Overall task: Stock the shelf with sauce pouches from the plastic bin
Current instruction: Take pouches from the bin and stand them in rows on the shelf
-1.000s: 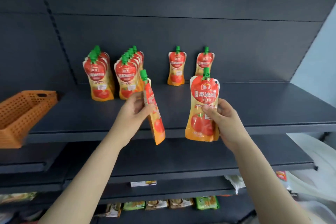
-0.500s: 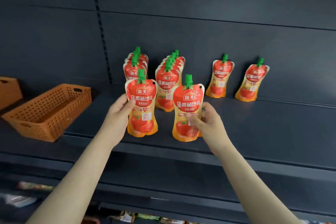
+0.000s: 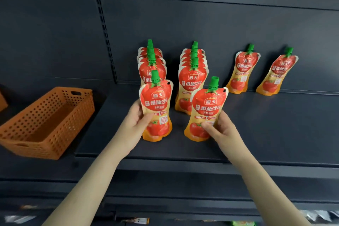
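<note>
Hands grip pouches near shelf edge.

The sauce pouches are rocking red fading into orange, with tomato prints, white lettering and green caps. The plastic bin is showing orange with a grid of holes, and the shelf is looking plain dark slate.

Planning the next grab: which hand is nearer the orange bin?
Left. The left hand, gripping a sauce pouch, sits right of the orange bin; the right hand, gripping a second pouch, is farther right.
</note>
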`<control>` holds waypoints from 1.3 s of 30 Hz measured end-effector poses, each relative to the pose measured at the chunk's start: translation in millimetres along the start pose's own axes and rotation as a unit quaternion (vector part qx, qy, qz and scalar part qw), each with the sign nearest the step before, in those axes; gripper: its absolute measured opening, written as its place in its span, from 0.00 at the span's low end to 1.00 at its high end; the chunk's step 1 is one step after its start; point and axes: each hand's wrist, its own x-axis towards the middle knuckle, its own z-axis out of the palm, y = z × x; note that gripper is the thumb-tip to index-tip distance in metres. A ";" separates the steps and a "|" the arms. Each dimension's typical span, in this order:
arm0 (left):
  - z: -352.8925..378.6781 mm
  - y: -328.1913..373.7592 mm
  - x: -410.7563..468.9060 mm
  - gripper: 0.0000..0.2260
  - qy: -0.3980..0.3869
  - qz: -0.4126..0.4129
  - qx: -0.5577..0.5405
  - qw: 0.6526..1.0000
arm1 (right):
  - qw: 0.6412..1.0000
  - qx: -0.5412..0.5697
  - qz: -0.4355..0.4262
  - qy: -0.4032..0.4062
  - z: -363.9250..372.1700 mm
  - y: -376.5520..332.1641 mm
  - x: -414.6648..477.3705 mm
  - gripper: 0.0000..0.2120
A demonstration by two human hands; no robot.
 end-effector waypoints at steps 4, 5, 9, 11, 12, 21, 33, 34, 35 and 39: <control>-10.3 -12.6 -3.3 0.20 -0.073 -0.024 0.068 0.995 | 0.999 -0.051 0.004 -0.001 0.8 6.0 0.5 0.17; -13.1 -14.4 -2.1 0.20 -0.083 -0.025 0.091 0.992 | 0.998 -0.059 0.003 0.002 2.3 7.1 3.2 0.17; -19.0 -12.0 15.1 0.20 -0.091 -0.025 0.106 0.990 | 0.996 -0.092 -0.001 0.012 10.8 8.7 18.0 0.17; -18.8 -8.3 24.0 0.20 -0.093 -0.026 0.102 0.990 | 0.994 -0.109 -0.006 0.022 14.3 9.3 25.9 0.16; -18.8 -8.0 28.0 0.20 -0.092 -0.027 0.103 0.990 | 0.993 -0.118 -0.006 0.029 15.9 9.2 29.4 0.16; -25.6 -14.1 47.2 0.16 -0.034 -0.026 0.109 0.993 | 0.984 -0.147 -0.028 0.097 26.0 9.5 48.3 0.19; -24.4 -34.7 52.8 0.22 0.052 0.013 0.140 0.989 | 0.975 -0.185 -0.045 0.112 27.9 23.1 54.1 0.20; -25.1 -35.4 51.9 0.23 0.051 0.012 0.149 0.987 | 0.975 -0.188 -0.044 0.109 27.2 24.4 54.1 0.20; -24.8 -35.3 51.6 0.23 0.050 0.010 0.156 0.986 | 0.975 -0.188 -0.043 0.108 26.4 25.0 54.3 0.20; -23.9 -35.4 56.2 0.21 0.055 0.015 0.174 0.983 | 0.975 -0.194 -0.035 0.104 27.6 25.9 57.9 0.20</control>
